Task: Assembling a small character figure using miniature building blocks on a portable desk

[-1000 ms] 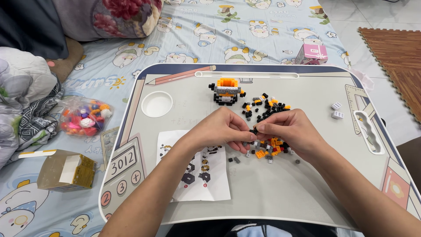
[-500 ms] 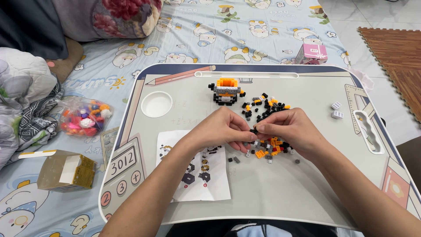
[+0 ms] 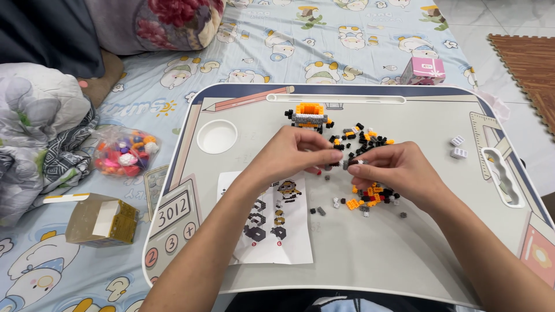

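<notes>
Head view: both hands (image 3: pixel 295 155) (image 3: pixel 388 171) pinch tiny grey bricks (image 3: pixel 346 164) together, fingers curled.

Loose bricks (image 3: pixel 365 144) on tray (image 3: pixel 404 254), instruction sheet (image 3: pixel 272 222) left.

A lap tray (image 3: pixel 404 271) sits at centre on a pale blue cartoon-print sheet (image 3: pixel 324 40). Upper right shows white floor tiles (image 3: pixel 491 14) and a brown mat (image 3: pixel 529 60). A floral pillow (image 3: pixel 156 23) lies at upper left. Light is even.
</notes>
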